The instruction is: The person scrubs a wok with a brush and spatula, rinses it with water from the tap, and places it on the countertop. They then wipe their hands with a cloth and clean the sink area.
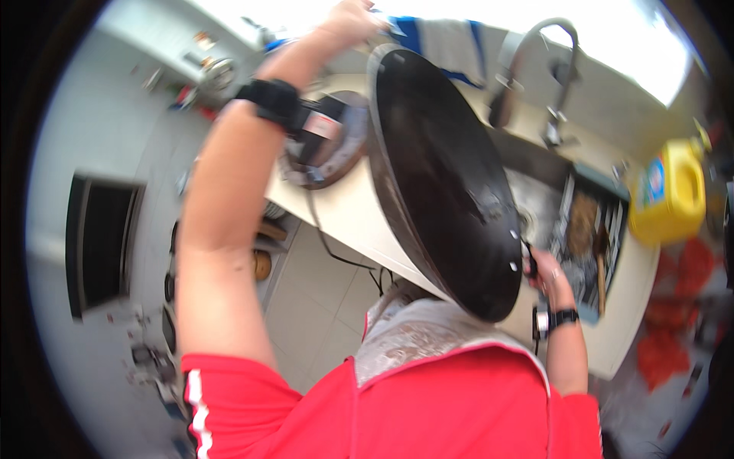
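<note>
A large black wok [447, 189] is tipped steeply on its side above the counter, its dark inside facing right. Light glints on a wet-looking patch inside it. My right hand [547, 272] grips the short black handle [528, 261] at its right side, beside two rivets. Up at the far rim, my left hand [358, 23] appears to hold the wok; its fingers are blurred and partly lost in bright light. Behind my left wrist stands a round cooker [344, 163] with a dark cord [324, 235].
A sink [527, 189] with a curved faucet [565, 69] lies right of the wok. Its drain basket [619, 229] holds a brown scrubber [583, 224] and a wooden-handled tool [601, 281]. A yellow pump jug [668, 195] stands beside it. A blue-and-white cloth [447, 46] hangs behind.
</note>
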Action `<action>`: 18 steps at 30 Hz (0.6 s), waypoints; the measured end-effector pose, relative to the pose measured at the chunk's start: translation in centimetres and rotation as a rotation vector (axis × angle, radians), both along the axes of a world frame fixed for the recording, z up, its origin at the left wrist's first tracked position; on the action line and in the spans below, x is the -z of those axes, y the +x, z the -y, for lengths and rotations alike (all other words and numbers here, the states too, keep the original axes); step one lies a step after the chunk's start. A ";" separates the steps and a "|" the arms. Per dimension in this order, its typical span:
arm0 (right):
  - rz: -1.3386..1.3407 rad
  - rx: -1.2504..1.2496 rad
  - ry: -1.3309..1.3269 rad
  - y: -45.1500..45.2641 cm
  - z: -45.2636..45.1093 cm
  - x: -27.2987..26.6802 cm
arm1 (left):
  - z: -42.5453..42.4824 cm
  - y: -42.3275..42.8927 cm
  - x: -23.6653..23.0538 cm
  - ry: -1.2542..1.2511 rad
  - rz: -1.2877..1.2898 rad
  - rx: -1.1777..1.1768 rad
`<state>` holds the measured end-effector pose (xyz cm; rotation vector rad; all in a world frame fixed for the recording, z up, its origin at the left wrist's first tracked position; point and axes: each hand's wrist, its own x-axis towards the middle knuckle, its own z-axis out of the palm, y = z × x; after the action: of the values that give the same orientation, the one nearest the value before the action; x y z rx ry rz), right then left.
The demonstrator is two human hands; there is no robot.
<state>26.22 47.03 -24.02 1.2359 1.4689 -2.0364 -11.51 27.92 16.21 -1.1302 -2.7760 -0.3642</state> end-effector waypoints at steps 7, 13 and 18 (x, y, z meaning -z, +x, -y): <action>0.044 0.049 0.405 -1.7 0.5 -1.4 | 16.3 -0.5 8.2 0.188 0.096 -0.306; -0.308 0.066 0.755 -8.7 5.5 -8.3 | 36.5 -1.3 13.1 0.590 0.273 -0.512; -0.594 0.023 0.831 -17.4 14.7 -16.5 | 50.8 -1.1 15.9 0.910 0.273 -0.627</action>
<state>8.81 32.30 -7.48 0.8881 2.7753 -1.9416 -12.59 -22.89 0.27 -0.0012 -2.4414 -1.5318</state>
